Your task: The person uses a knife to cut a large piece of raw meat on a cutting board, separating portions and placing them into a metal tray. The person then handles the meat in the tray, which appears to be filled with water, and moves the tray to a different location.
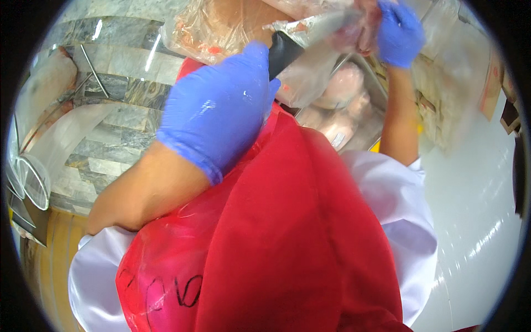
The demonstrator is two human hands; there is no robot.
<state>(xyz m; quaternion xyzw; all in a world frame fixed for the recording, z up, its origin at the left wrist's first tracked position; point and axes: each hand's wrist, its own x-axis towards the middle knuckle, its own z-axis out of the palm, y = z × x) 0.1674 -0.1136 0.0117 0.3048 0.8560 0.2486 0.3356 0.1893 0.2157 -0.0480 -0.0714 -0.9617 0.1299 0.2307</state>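
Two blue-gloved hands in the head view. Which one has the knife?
The left hand: it grips the knife by its black handle. The right hand is away from the handle, beside the pink meat near the blade's tip.

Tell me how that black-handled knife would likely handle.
The knife is probably stiff, given its broad metal blade. Its black handle may be slippery, since the left hand around it wears a shiny, wet-looking blue glove.

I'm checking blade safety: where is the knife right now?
In the head view, the knife is near the top, just right of centre, gripped in the left hand and pointing toward the pink meat beside the right hand.
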